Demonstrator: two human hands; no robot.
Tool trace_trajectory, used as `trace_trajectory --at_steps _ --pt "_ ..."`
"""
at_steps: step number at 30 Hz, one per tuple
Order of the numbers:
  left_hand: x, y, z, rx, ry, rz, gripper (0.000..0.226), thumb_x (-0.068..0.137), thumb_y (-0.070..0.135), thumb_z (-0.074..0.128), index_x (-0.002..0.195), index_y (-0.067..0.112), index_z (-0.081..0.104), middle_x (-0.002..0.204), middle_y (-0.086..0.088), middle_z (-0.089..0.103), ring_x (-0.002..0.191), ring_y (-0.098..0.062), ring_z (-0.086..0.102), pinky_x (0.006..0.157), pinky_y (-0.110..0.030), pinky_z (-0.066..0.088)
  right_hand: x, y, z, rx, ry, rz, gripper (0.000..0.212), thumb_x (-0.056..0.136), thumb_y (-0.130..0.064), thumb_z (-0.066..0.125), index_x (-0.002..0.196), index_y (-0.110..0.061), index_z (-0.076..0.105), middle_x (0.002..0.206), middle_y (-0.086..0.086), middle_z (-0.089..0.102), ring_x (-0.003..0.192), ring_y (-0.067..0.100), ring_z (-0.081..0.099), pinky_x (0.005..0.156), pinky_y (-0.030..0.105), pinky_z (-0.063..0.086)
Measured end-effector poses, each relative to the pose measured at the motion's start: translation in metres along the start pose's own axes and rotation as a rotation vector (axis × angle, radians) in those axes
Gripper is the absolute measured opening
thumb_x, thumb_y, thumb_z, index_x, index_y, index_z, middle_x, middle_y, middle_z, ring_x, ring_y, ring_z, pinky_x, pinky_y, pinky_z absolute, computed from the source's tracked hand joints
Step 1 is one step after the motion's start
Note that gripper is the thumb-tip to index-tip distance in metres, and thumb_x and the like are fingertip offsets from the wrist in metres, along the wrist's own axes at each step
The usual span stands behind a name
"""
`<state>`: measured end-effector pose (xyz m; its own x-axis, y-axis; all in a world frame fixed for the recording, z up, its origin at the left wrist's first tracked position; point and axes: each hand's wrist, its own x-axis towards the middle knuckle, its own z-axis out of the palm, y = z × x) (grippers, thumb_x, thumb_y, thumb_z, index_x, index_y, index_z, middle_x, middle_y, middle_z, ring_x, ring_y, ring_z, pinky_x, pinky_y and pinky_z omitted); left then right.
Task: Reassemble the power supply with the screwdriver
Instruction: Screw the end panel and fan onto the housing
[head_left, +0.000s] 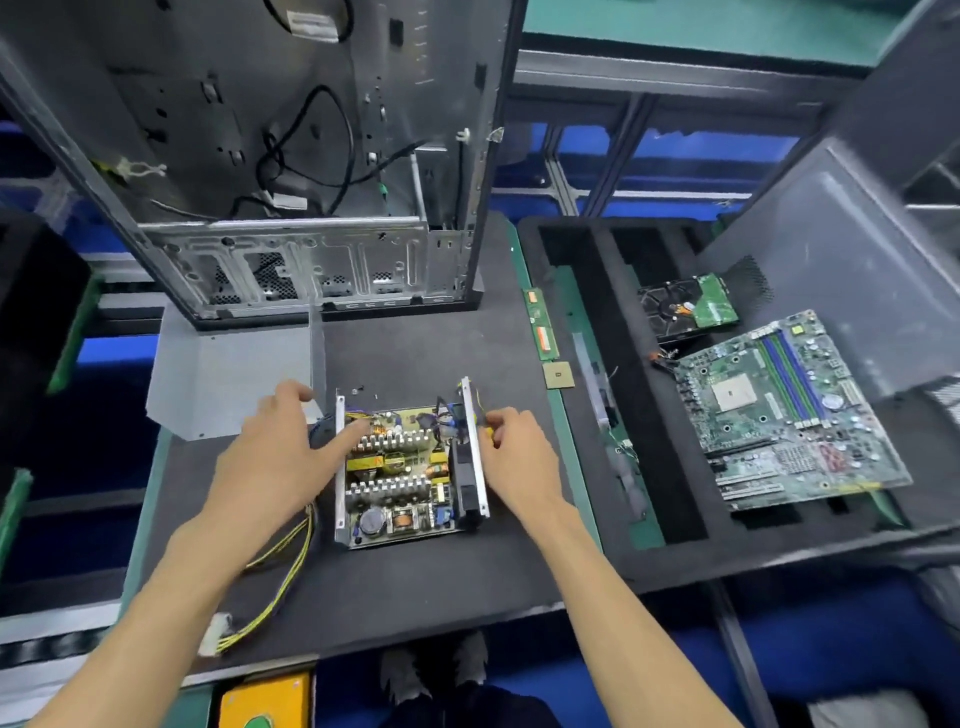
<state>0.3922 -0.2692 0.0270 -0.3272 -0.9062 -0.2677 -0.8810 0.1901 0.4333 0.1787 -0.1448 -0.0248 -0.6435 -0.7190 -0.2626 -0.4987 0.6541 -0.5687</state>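
The open power supply (400, 467) lies on the dark mat with its circuit board, heat sinks and coils exposed. My left hand (275, 452) rests against its left metal wall, fingers reaching onto the board near the wires. Along the right wall, by the black fan, my right hand (514, 447) pinches a small yellow and black thing (487, 433), seemingly the screwdriver, mostly hidden. A bent grey metal cover (228, 374) lies to the left behind the supply. Yellow and black cables (280, 577) trail from the supply to a white connector near the mat's front edge.
An empty computer case (311, 171) stands upright behind the supply. To the right, a black foam tray (649, 415) bears a motherboard (779, 415) and a hard drive (685, 306). A memory stick (540, 325) and a CPU chip (558, 375) lie between them. Tiny screws (358, 389) sit behind the supply.
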Motion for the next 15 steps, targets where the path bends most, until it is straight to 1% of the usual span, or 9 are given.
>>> trace_trajectory --at_steps 2,4,6,7,9,11,13,14,15 --pt "-0.007 0.017 -0.007 -0.043 0.123 0.111 0.060 0.087 0.067 0.058 0.124 0.021 0.049 0.120 0.000 0.060 0.109 -0.025 0.059 0.081 -0.045 0.050 -0.003 0.003 -0.003 0.033 -0.049 -0.023 0.031 0.101 -0.041 0.053 0.126 -0.026 0.063 0.092 -0.010 0.061 0.093 0.017 0.062 0.080 0.038 0.053" --pt "-0.014 0.039 -0.013 -0.174 0.175 0.260 0.035 0.093 0.053 0.058 0.113 0.026 0.055 0.107 0.009 0.062 0.101 -0.016 0.061 0.083 -0.041 0.051 -0.004 0.006 -0.007 0.106 -0.095 -0.010 0.029 0.101 -0.039 0.053 0.123 -0.027 0.067 0.077 -0.016 0.062 0.086 0.013 0.063 0.079 0.035 0.054" --pt "-0.025 0.067 -0.014 -0.296 0.128 0.363 0.009 0.094 0.038 0.061 0.099 0.031 0.058 0.092 0.018 0.063 0.088 -0.004 0.061 0.077 -0.031 0.049 -0.002 0.012 -0.015 0.186 -0.106 0.011 0.025 0.101 -0.036 0.053 0.114 -0.026 0.072 0.077 -0.014 0.068 0.083 0.011 0.065 0.080 0.032 0.054" --pt "-0.030 0.081 -0.012 -0.333 0.082 0.401 0.003 0.093 0.031 0.063 0.094 0.031 0.059 0.087 0.017 0.064 0.084 -0.002 0.061 0.074 -0.023 0.048 0.000 0.017 -0.020 0.219 -0.098 0.011 0.023 0.101 -0.035 0.054 0.110 -0.026 0.073 0.080 -0.011 0.071 0.082 0.011 0.066 0.079 0.031 0.054" --pt "-0.038 0.107 -0.004 -0.374 -0.001 0.466 0.009 0.092 0.019 0.065 0.090 0.027 0.063 0.080 0.013 0.066 0.080 -0.003 0.060 0.069 -0.013 0.043 0.004 0.030 -0.034 0.249 -0.060 0.006 0.019 0.100 -0.035 0.055 0.101 -0.027 0.073 0.082 -0.008 0.073 0.081 0.010 0.067 0.076 0.030 0.053" --pt "-0.041 0.130 0.007 -0.383 -0.068 0.495 0.012 0.092 0.015 0.066 0.087 0.026 0.064 0.076 0.012 0.066 0.075 -0.005 0.059 0.067 -0.013 0.041 0.009 0.049 -0.053 0.258 0.014 -0.003 0.015 0.098 -0.033 0.058 0.094 -0.027 0.071 0.078 -0.009 0.070 0.076 0.005 0.065 0.071 0.026 0.051" --pt "-0.041 0.149 0.021 -0.369 -0.114 0.500 0.012 0.093 0.018 0.065 0.087 0.028 0.063 0.075 0.015 0.065 0.072 -0.004 0.058 0.066 -0.012 0.040 0.016 0.073 -0.073 0.241 0.090 0.002 0.012 0.098 -0.031 0.059 0.090 -0.030 0.068 0.072 -0.010 0.066 0.071 0.001 0.061 0.061 0.015 0.044" --pt "-0.039 0.158 0.030 -0.355 -0.131 0.494 0.012 0.093 0.020 0.065 0.087 0.030 0.061 0.076 0.015 0.065 0.072 -0.003 0.058 0.067 -0.012 0.039 0.019 0.086 -0.083 0.241 0.116 0.013 0.012 0.098 -0.030 0.059 0.088 -0.032 0.066 0.071 -0.010 0.065 0.071 0.001 0.060 0.056 0.012 0.041" --pt "-0.038 0.168 0.039 -0.341 -0.147 0.485 0.012 0.094 0.021 0.064 0.088 0.031 0.060 0.076 0.015 0.064 0.072 -0.003 0.059 0.069 -0.014 0.041 0.023 0.100 -0.093 0.249 0.132 0.024 0.013 0.098 -0.030 0.059 0.087 -0.033 0.064 0.070 -0.009 0.064 0.071 0.002 0.060 0.055 0.013 0.042"
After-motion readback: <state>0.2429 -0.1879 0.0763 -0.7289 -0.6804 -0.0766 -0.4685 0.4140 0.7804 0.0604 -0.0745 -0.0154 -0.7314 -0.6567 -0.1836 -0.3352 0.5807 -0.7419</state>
